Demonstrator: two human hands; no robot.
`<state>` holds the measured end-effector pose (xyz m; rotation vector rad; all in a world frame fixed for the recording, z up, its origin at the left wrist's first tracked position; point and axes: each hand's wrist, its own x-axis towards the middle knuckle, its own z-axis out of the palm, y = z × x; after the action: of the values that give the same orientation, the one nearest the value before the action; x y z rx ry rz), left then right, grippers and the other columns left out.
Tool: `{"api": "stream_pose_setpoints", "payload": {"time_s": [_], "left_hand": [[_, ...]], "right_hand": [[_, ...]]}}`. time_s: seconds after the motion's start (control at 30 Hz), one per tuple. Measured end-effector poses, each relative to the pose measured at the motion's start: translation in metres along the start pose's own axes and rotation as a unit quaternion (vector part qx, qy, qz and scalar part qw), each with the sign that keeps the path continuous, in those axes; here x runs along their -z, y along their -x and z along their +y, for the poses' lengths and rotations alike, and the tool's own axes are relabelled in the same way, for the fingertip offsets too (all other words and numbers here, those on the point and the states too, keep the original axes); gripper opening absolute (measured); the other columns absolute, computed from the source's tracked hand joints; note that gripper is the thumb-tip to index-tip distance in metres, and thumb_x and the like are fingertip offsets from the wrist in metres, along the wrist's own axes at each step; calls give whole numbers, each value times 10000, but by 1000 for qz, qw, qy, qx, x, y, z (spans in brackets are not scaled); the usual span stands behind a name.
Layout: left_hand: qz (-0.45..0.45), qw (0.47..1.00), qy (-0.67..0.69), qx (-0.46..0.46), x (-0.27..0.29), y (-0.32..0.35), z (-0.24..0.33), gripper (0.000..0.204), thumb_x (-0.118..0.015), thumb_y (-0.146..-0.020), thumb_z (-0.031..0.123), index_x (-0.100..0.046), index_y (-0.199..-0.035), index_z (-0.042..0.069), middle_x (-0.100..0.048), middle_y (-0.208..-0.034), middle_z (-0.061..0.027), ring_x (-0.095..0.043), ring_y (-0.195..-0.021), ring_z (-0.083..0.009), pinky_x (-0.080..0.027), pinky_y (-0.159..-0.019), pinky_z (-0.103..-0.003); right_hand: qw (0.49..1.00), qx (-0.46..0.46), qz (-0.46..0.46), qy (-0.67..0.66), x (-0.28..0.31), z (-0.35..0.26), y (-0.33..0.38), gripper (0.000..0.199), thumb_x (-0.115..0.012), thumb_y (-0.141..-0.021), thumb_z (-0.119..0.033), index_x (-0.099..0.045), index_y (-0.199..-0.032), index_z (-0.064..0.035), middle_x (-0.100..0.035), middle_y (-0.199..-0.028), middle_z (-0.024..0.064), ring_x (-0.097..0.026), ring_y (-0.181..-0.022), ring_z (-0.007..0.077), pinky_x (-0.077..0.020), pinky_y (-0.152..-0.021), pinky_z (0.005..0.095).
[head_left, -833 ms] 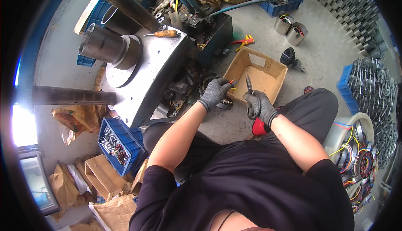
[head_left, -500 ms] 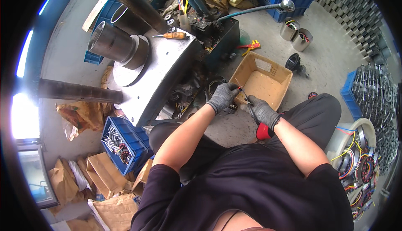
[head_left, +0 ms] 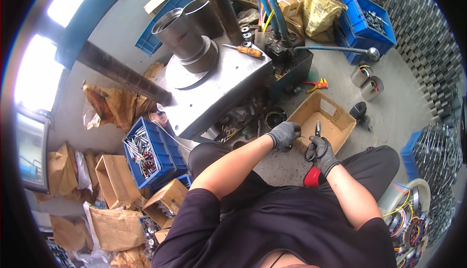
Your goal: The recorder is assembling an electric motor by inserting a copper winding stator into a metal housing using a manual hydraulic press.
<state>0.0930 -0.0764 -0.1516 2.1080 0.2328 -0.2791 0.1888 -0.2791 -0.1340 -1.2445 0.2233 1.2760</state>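
Both hands wear grey gloves and sit at the near side of an open cardboard box (head_left: 349, 122). My right hand (head_left: 325, 154) is closed around a pair of scissors (head_left: 318, 128). The blades point away from me over the box, and a dark handle loop shows beside the fingers. To its left, my left hand (head_left: 283, 136) has its fingers curled together. A tiny thin end sticks out at its fingertips, too small to name. The two hands are a little apart.
A steel press table (head_left: 194, 110) with a metal cylinder (head_left: 180, 34) and an orange-handled screwdriver (head_left: 249, 51) stands ahead left. Red-yellow pliers (head_left: 317, 85) lie beyond the box. A blue crate (head_left: 155, 156) of metal parts is at left, a white tub (head_left: 423, 190) of wired coils at right.
The hands have drawn apart. The scissors have swung from pointing toward me to blades pointing away over the box. The whole view has shifted, with things appearing lower and farther right.
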Motion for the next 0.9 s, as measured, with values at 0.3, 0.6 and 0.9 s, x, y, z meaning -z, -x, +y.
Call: {"api": "stream_pose_setpoints", "payload": {"time_s": [0.3, 0.6, 0.9], "left_hand": [[170, 976, 123, 64, 99, 126, 107, 369, -631, -946, 166, -659, -1221, -79, -731, -1017, -172, -692, -956, -223, -554, -865, -362], [479, 774, 395, -124, 165, 255, 129, 203, -649, -960, 171, -679, -1082, 12, -551, -704, 18, -467, -577, -66, -357, -520, -235], [540, 546, 531, -359, 211, 299, 108, 203, -629, -983, 152, -670, -1101, -7, -620, -807, -47, -509, -643, -127, -406, -540, -255]], "right_hand": [[736, 402, 59, 541, -40, -30, 3, 441, -737, -879, -195, -594, -1276, -67, -703, -984, 227, -709, -880, 375, -562, -760, 440], [450, 562, -76, 690, -234, -143, 28, 387, -737, -857, -252, -674, -1196, -76, -706, -1001, 207, -694, -945, 395, -553, -855, 479], [67, 558, -156, 813, -324, -179, -36, 212, -695, -828, -96, -682, -1037, -63, -692, -1026, 179, -709, -985, 353, -566, -873, 467]]}}
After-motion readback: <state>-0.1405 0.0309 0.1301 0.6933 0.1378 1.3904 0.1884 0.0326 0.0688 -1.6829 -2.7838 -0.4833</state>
